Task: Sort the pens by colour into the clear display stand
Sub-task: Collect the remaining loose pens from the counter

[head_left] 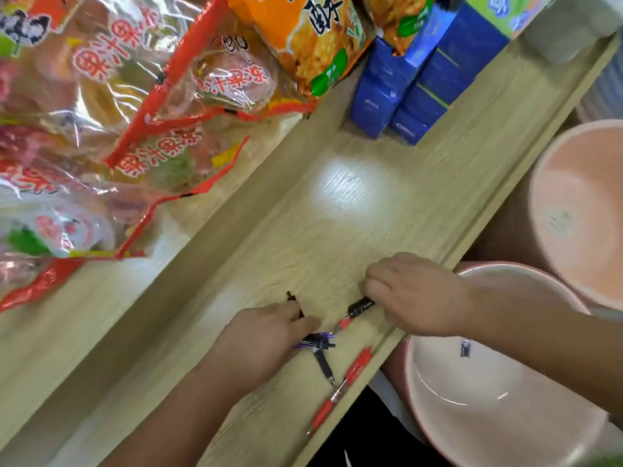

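Several pens lie on a light wooden shelf (337, 214) near its front edge. My left hand (269, 335) rests over a cluster of black and purple pens (318, 342), its fingers closed on them; one black pen (324, 364) points toward me. My right hand (414, 294) is closed on a black-and-red pen (357, 308) whose tip sticks out to the left. A red pen (340, 387) lies loose along the shelf's front lip. No clear display stand is in view.
Bags of snacks (118, 112) fill the shelf above on the left. Blue boxes (411, 92) stand at the far end of the shelf. Pink plastic basins (488, 382) are stacked below on the right.
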Demonstrator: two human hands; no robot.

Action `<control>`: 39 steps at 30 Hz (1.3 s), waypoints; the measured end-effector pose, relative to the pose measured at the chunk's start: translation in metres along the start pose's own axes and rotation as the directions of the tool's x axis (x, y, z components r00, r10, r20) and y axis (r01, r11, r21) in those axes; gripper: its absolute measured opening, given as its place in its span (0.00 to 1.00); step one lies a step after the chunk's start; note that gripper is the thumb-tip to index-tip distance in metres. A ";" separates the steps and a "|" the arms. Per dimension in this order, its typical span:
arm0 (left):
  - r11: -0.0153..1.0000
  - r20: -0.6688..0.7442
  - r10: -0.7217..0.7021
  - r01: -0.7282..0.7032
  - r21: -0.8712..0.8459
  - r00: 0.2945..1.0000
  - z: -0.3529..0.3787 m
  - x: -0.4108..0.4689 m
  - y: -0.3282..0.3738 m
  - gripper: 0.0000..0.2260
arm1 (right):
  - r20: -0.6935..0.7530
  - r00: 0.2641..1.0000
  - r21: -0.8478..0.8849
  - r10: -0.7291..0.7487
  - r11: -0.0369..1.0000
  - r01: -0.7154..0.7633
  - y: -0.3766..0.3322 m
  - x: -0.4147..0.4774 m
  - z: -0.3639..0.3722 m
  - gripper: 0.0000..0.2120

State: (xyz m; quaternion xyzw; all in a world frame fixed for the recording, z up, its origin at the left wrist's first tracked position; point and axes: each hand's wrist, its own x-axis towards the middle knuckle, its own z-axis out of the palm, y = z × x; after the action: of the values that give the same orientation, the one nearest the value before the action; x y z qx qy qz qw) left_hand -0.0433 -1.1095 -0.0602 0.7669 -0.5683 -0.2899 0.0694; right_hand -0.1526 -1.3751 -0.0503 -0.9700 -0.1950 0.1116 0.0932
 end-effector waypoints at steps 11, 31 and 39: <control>0.874 -0.139 -0.484 0.486 -0.023 0.864 -0.008 -0.049 -0.025 0.13 | 0.144 0.920 0.215 -0.364 0.919 0.330 -0.067 0.010 0.046 0.07; 0.029 0.196 -0.778 0.347 -0.938 0.596 -0.020 -0.100 0.074 0.10 | 0.377 0.923 0.749 0.072 0.562 -0.350 -0.099 0.037 -0.037 0.02; -0.150 0.181 -0.892 0.106 -0.983 0.415 -0.021 -0.196 0.128 0.04 | 0.443 0.875 0.852 0.197 0.210 -0.479 -0.249 0.052 -0.058 0.09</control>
State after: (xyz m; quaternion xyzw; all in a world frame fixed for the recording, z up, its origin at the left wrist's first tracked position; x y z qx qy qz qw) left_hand -0.1753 -0.9792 0.0851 0.7346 0.2136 -0.3039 0.5677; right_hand -0.1799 -1.1364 0.0516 -0.7201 0.1179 0.3372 0.5948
